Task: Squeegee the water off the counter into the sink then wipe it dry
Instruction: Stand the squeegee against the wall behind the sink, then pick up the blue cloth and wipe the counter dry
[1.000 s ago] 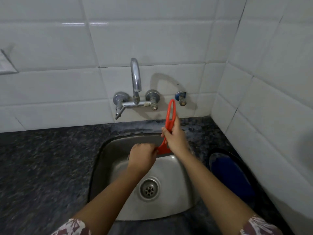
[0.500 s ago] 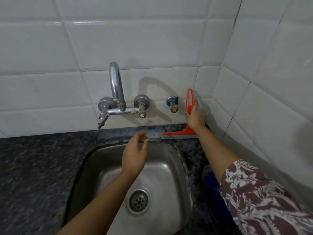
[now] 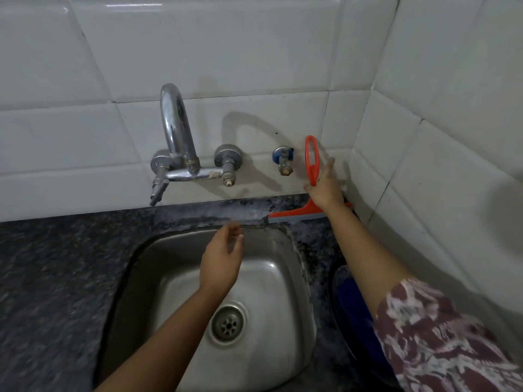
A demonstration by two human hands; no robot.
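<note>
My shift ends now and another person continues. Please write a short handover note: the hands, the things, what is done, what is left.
Right hand holds the red squeegee by its handle; the blade rests on the counter in the back right corner, near the sink.
Left hand is open over the sink's back rim, holding nothing.
Done: cannot tell how much water is gone.
Left: pull the blade toward the sink, then wipe dry; no cloth in either hand.

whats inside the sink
Only the drain shows in the sink; no dishes. The left hand and forearm hang over it, open, and cover part of the basin floor, so anything there is hidden.
</note>
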